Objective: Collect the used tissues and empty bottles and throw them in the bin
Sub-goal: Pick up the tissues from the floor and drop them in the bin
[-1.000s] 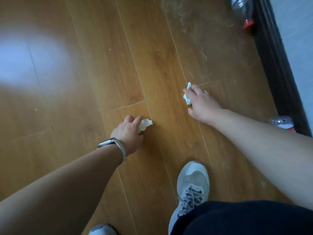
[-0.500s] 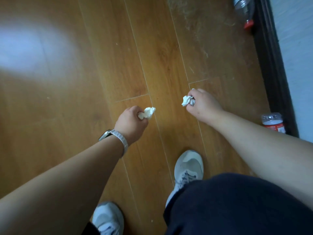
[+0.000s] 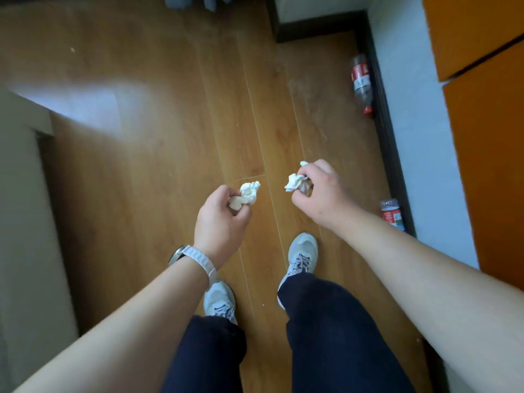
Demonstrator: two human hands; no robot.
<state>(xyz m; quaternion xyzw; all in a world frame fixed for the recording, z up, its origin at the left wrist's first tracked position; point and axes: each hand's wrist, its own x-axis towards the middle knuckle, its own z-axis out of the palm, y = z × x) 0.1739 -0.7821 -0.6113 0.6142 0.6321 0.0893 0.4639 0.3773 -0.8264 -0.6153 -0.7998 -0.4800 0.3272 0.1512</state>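
Observation:
My left hand (image 3: 221,222) pinches a crumpled white tissue (image 3: 246,194) in front of me, well above the wooden floor. A second crumpled tissue (image 3: 295,181) is gripped by my right hand (image 3: 323,194) at about the same height. Two empty clear bottles with red labels lie on the floor along the right wall: one bottle (image 3: 360,82) farther away with a red cap, the other bottle (image 3: 392,214) close by, partly hidden behind my right forearm. No bin is in view.
A dark skirting board (image 3: 388,143) runs along the white wall on the right, with an orange cabinet (image 3: 487,109) above. A pale furniture edge (image 3: 25,222) stands at the left. My feet in grey shoes (image 3: 302,256) stand on the floor below my hands.
I have risen from crouching to standing; both hands lifted their tissues off the floor and now hold them high above it. More of the room shows.

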